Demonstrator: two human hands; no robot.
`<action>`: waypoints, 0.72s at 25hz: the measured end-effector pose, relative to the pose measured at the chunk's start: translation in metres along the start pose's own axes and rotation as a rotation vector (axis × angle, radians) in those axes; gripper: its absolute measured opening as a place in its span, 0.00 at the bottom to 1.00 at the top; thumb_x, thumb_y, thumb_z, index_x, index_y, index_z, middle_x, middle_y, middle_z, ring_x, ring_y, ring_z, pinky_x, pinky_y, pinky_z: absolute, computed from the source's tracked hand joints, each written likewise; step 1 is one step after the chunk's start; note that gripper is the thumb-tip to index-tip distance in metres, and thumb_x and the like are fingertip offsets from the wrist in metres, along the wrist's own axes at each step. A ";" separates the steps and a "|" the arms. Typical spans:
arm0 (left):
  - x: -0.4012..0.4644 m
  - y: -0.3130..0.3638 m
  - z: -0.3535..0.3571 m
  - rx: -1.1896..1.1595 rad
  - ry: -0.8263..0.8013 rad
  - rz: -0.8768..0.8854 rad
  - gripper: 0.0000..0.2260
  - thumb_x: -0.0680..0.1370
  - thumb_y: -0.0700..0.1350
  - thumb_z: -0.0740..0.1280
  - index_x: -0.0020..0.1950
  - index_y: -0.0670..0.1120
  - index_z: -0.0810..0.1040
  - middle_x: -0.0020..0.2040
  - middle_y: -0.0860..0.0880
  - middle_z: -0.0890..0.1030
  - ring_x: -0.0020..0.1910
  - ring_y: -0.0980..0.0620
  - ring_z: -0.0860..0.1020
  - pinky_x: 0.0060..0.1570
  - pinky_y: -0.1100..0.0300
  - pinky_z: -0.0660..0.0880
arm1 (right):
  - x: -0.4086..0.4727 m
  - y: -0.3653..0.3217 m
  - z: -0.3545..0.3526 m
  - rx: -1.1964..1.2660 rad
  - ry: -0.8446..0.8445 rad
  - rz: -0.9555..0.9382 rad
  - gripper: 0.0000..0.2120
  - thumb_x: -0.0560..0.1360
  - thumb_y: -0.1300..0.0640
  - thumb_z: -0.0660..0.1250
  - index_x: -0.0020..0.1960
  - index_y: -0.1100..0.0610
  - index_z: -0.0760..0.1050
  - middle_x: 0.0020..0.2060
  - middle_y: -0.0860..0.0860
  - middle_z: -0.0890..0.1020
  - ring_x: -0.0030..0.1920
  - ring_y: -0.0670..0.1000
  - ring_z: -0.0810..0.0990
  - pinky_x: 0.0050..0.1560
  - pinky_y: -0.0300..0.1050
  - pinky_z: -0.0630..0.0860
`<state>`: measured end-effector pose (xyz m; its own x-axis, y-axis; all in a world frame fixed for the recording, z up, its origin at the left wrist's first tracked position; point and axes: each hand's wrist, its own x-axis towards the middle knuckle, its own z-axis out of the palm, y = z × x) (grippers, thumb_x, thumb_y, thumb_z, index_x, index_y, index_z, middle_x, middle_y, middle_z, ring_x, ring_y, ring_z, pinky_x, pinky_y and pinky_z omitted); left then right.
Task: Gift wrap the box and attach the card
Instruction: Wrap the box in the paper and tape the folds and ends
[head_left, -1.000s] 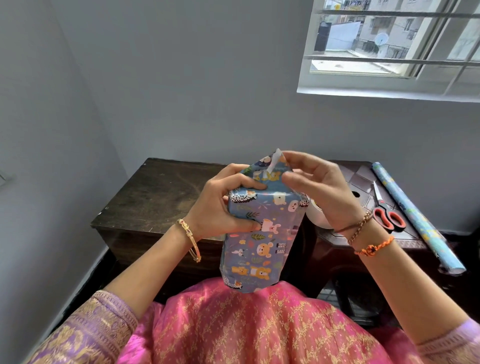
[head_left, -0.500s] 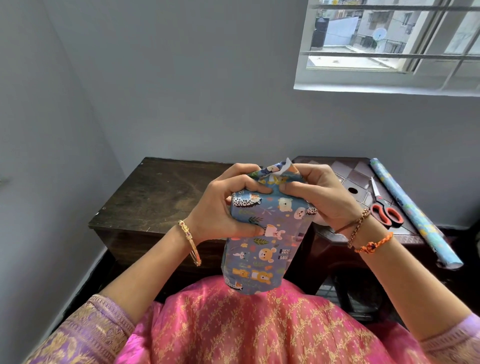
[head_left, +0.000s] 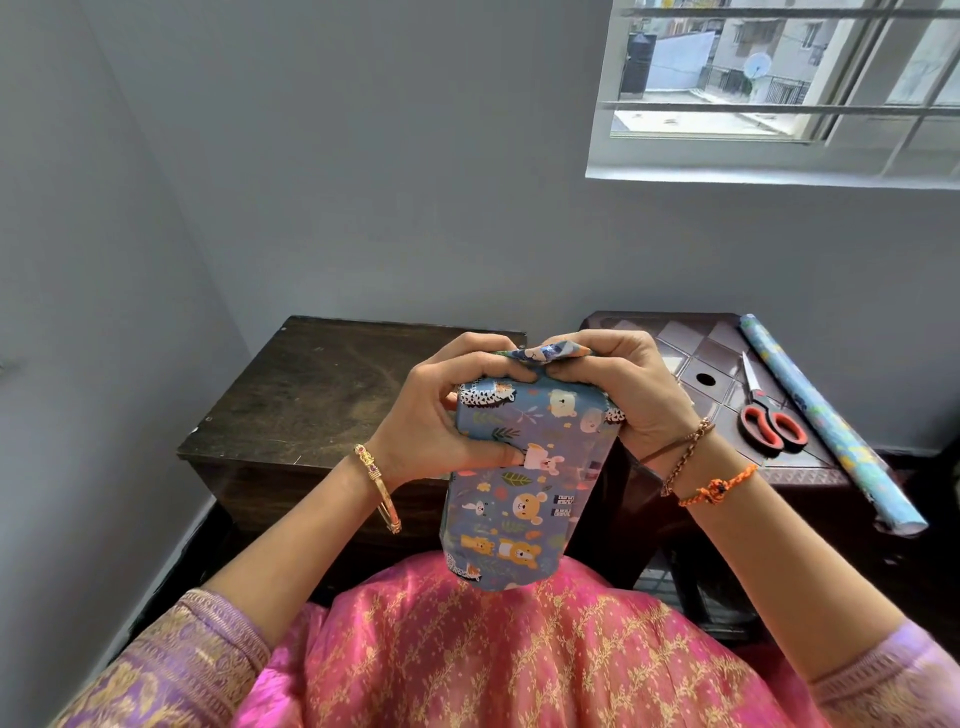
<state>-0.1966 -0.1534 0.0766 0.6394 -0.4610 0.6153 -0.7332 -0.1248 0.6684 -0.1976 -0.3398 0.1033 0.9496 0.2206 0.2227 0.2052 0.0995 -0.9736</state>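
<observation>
Wrapped box (head_left: 524, 483), left hand (head_left: 431, 415) and right hand (head_left: 623, 395) curled tight around top

Wrapped box (head_left: 524, 483): smooth printed paper, slight sheen, creased at the top fold. Wooden table (head_left: 322, 395): dark, matt, scratched and worn. Second table (head_left: 696, 358): glossy brown plastic, moulded tile pattern. Scissors (head_left: 763, 415): bright metal blades, red plastic handles. Paper roll (head_left: 826, 421): smooth, lightly glossy. Garment (head_left: 519, 660): pink woven cloth, shiny.

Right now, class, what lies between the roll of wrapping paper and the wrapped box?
In the head view, the red-handled scissors lie on the tiled table, between the roll and the box.
</observation>
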 end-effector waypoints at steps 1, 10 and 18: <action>-0.001 0.001 0.001 -0.034 0.009 0.000 0.25 0.60 0.44 0.77 0.55 0.51 0.74 0.56 0.53 0.73 0.57 0.59 0.75 0.49 0.62 0.78 | 0.001 0.000 0.000 -0.004 -0.001 -0.006 0.11 0.60 0.66 0.66 0.33 0.54 0.83 0.30 0.48 0.83 0.32 0.45 0.81 0.35 0.35 0.78; 0.003 0.000 0.000 0.044 -0.002 0.058 0.30 0.61 0.44 0.77 0.60 0.48 0.72 0.56 0.54 0.72 0.57 0.56 0.74 0.56 0.63 0.73 | -0.008 -0.010 -0.015 -0.406 -0.164 -0.274 0.12 0.69 0.60 0.65 0.51 0.53 0.81 0.52 0.45 0.78 0.52 0.41 0.77 0.49 0.32 0.72; 0.004 0.004 -0.001 0.075 -0.017 0.054 0.26 0.61 0.46 0.77 0.57 0.45 0.72 0.55 0.51 0.72 0.55 0.54 0.74 0.56 0.59 0.75 | -0.020 0.005 -0.013 -0.295 -0.106 -0.460 0.13 0.71 0.59 0.62 0.47 0.48 0.82 0.49 0.41 0.80 0.52 0.45 0.77 0.50 0.35 0.72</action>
<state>-0.1968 -0.1548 0.0820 0.5947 -0.4837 0.6421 -0.7824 -0.1646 0.6006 -0.2129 -0.3563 0.0929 0.7207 0.3166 0.6167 0.6650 -0.0643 -0.7441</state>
